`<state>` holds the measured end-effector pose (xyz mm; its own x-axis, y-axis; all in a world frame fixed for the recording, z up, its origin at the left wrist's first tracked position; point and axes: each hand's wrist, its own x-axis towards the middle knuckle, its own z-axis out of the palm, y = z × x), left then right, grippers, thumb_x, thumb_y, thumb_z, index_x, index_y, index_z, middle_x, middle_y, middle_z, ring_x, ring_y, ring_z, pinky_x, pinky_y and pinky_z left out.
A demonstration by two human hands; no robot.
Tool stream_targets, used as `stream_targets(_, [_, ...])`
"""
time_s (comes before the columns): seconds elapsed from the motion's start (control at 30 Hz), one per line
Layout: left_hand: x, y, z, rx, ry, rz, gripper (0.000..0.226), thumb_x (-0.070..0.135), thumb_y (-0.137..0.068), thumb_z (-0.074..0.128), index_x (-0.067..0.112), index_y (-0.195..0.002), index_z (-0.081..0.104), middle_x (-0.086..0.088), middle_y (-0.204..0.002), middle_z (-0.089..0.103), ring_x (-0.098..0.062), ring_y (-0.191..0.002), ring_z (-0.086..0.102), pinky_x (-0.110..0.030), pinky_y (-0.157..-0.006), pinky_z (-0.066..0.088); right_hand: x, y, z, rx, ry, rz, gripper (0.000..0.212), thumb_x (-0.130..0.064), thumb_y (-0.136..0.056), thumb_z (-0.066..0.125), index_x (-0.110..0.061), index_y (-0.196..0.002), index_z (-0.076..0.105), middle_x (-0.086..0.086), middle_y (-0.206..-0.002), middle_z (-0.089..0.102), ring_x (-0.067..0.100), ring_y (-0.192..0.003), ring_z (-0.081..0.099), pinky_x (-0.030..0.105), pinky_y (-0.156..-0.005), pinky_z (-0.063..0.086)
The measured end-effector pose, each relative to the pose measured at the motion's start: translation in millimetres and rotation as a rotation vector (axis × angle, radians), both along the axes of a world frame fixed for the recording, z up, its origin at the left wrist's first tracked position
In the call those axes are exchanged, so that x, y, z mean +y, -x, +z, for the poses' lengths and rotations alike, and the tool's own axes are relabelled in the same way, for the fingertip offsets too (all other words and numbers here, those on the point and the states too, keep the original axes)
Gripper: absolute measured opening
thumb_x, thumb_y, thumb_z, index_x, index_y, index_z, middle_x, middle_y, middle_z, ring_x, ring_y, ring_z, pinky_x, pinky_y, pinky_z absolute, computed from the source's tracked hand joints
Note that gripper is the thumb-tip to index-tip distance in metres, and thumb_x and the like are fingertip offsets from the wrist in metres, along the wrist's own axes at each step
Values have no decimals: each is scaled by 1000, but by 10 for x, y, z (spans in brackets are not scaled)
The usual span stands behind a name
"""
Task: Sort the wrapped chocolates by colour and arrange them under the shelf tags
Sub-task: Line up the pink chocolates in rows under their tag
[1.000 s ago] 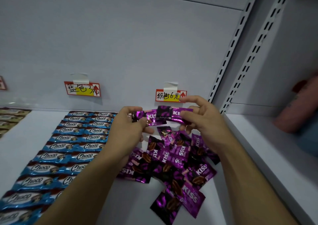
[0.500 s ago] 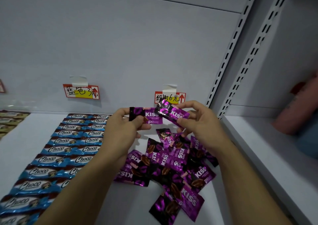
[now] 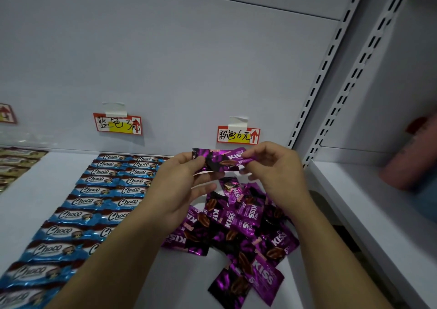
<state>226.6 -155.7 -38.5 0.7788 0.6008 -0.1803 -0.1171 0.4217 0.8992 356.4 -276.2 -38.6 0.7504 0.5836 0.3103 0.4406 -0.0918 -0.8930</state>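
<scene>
The purple chocolate (image 3: 222, 163) hangs with its long axis left to right, just under the pink tag (image 3: 238, 135). Your left hand (image 3: 179, 190) pinches its left end and your right hand (image 3: 276, 174) its right end, fingers curled. Below it lies the loose purple pile (image 3: 236, 226) on the shelf (image 3: 184, 285), beside the blue rows (image 3: 101, 202). Room behind the pile looks tight.

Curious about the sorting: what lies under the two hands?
A loose pile of purple chocolates on the white shelf. The left hand and right hand, gripping a raised chocolate, hide the pile's edges beneath them.
</scene>
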Motion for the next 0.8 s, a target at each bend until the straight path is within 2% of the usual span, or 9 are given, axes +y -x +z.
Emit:
stream_targets(0.13, [13, 16, -13, -56, -6, 14, 24, 2, -87, 62, 4, -111, 58, -16, -91, 73, -21, -76, 72, -26, -62, 58, 17, 27, -6, -83, 42, -23, 29, -2, -85, 67, -30, -85, 73, -9, -88, 72, 7, -78, 66, 33, -71, 59])
stream_targets(0.23, [19, 27, -30, -36, -86, 78, 26, -4, -84, 64, 8, -107, 60, -13, -89, 73, -20, -73, 72, -25, -60, 59, -5, 64, 20, -18, -24, 45, 32, 2, -87, 59, -25, -97, 73, -6, -94, 72, 11, -82, 67, 34, -72, 59])
stream_targets(0.3, [21, 30, -35, -26, -122, 101, 25, -6, -84, 63, 11, -104, 61, -11, -88, 73, -20, -74, 71, -25, -62, 59, -14, 86, 54, 30, -95, 99, 26, -3, -88, 63, -21, -106, 70, -3, -96, 71, 15, -78, 68, 30, -66, 57])
stream_targets(0.43, [22, 15, -33, -60, -118, 110, 19, 0, -90, 58, 10, -107, 61, -7, -80, 73, -15, -70, 70, -25, -62, 59, -7, 88, 65, 103, -102, 112, 37, -8, -85, 69, -21, -119, 64, 2, -96, 71, 16, -67, 69, 25, -57, 55])
stream_targets(0.53, [49, 6, -33, -98, -50, 103, 18, 6, -97, 50, 11, -111, 61, -9, -88, 74, -21, -82, 73, -26, -62, 58, -15, 65, 75, 127, -144, 46, 31, -4, -85, 68, -19, -113, 66, 5, -94, 70, 20, -66, 69, 26, -58, 54])
stream_targets(0.67, [50, 20, -48, -97, -27, 50, 25, -2, -94, 51, 13, -110, 62, -7, -91, 75, -21, -89, 72, -26, -68, 58, -29, 34, 87, 237, -215, 3, 16, 0, -87, 64, -10, -99, 61, 12, -98, 69, 26, -69, 72, 30, -56, 55])
stream_targets(0.8, [62, 0, -95, 4, -187, 108, 26, 6, -92, 59, 17, -115, 60, -1, -87, 75, -19, -83, 73, -28, -67, 58, -15, 11, 77, 277, -204, -7, 12, -1, -89, 62, -10, -95, 58, 13, -95, 70, 25, -70, 72, 30, -55, 55])
